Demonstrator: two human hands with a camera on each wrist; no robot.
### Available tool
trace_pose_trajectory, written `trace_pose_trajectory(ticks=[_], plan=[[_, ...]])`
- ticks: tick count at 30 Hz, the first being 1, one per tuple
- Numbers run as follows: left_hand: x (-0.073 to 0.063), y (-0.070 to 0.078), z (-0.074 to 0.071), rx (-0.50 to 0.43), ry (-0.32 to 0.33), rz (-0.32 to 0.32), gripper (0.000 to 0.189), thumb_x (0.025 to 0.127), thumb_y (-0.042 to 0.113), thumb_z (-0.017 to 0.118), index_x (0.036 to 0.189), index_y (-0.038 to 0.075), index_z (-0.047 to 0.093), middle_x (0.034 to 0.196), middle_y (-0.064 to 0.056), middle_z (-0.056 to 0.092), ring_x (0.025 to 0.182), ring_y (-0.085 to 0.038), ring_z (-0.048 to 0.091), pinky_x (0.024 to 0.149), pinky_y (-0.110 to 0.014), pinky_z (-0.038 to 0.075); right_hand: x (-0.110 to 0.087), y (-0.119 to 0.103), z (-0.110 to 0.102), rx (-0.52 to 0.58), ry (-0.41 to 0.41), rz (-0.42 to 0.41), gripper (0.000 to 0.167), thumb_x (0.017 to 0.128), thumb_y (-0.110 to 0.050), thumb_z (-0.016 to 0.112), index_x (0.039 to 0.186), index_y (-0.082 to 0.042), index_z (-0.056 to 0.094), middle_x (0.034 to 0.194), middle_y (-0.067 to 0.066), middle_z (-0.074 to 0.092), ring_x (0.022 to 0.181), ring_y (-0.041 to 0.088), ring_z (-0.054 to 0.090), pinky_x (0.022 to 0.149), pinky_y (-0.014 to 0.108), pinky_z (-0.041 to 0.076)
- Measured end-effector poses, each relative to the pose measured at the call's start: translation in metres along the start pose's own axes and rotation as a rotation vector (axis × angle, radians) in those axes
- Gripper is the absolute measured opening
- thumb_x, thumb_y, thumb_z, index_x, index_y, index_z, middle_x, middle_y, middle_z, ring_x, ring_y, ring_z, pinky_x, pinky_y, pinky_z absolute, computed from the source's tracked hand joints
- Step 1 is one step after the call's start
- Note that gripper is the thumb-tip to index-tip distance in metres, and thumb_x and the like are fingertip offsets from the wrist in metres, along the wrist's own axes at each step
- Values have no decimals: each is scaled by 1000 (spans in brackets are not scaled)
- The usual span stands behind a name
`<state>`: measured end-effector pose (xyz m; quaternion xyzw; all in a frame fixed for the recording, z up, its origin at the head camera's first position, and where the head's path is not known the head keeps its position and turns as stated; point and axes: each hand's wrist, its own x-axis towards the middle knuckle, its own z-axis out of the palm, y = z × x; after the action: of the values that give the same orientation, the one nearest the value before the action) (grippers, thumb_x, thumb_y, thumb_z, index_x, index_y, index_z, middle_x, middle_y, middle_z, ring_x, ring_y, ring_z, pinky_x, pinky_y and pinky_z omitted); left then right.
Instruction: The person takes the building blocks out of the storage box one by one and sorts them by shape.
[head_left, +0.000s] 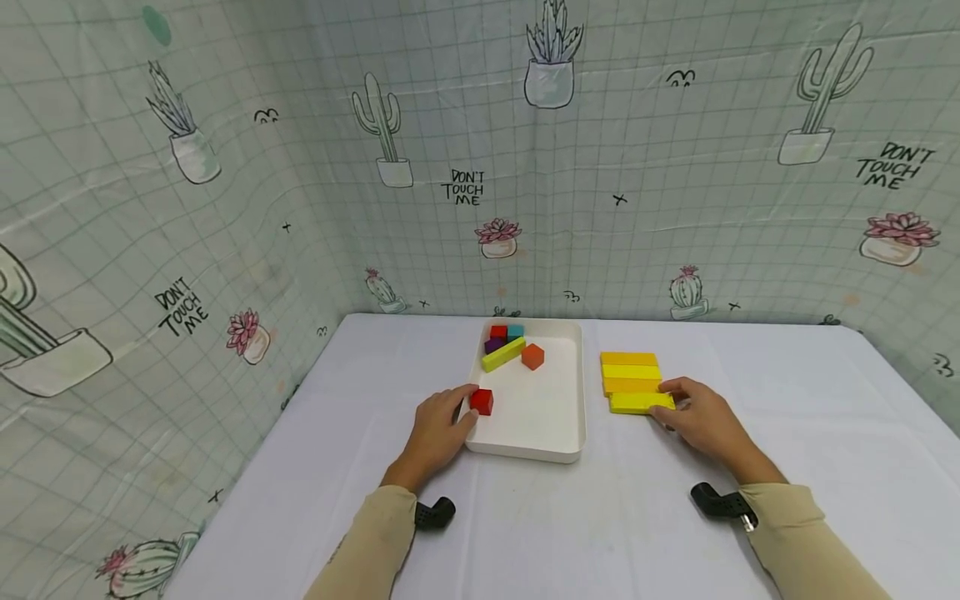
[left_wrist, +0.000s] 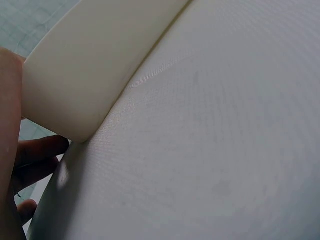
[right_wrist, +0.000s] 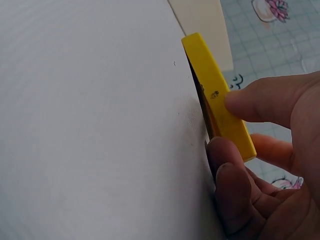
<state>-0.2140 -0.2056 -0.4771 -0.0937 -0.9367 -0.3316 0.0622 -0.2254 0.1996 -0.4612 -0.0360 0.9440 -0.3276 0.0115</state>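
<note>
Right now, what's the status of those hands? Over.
Right hand pinching nearest yellow block. Left hand touching white tray. Nothing visibly in the block's way.

10 blks [head_left: 636, 404] (5 long), 1 tray [head_left: 536, 421]

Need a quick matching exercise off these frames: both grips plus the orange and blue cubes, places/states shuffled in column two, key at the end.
Column one
1. Right grip
2. Blue cube
3. Left grip
4. Orange cube

Column two
A. At the left edge of the white tray
B. The rightmost cube in the tray
C. Holding a yellow bar outside the tray
D. At the tray's far end, beside a red cube

Pairs: 1-C, 2-D, 3-A, 4-B
</note>
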Motion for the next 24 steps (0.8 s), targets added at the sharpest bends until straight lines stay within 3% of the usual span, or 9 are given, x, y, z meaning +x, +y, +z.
trace_pose_trajectory(ticks=[16,24], plan=[[0,2,-5,-13,-5,10,46,98,28,57,143,20,56,139,-6,59,128,-29,50,111,-57,34,1,-6,3,-16,0,7,54,92,-30,70,130,6,56,122,30,57,102,38,55,86,53,49],[2,5,-8,-20,-22,-8,47,98,28,59,144,20,56,140,-6,58,129,-29,49,111,-58,33,2,-8,0,-10,-5,25,55,92,-31,70,130,6,56,123,29,57,96,33,55,80,44,50]])
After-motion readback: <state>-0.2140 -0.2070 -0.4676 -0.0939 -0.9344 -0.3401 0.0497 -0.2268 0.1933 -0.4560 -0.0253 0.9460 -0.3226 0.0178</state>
